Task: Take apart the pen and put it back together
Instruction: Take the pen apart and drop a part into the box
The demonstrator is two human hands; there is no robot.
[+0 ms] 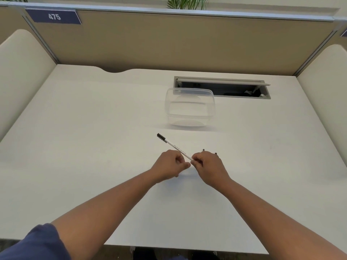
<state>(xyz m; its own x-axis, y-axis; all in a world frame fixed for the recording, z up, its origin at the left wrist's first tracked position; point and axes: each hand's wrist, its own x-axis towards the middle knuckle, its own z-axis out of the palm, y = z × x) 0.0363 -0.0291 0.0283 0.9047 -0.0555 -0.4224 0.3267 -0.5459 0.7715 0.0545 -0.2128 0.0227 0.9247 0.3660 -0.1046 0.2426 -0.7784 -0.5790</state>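
Note:
A slim white pen (173, 146) with a black cap at its far end slants up and to the left above the white desk (93, 139). My right hand (207, 167) pinches its near end between thumb and fingers. My left hand (170, 165) sits curled right beside that end, its fingertips touching or almost touching the pen; I cannot tell if it grips. Two small dark bits (203, 150) poke out just behind my right hand; what they are is hidden.
A clear plastic container (189, 107) stands on the desk beyond the pen. Behind it an open cable hatch (223, 87) is set into the desk. Tan partition walls enclose the back and both sides.

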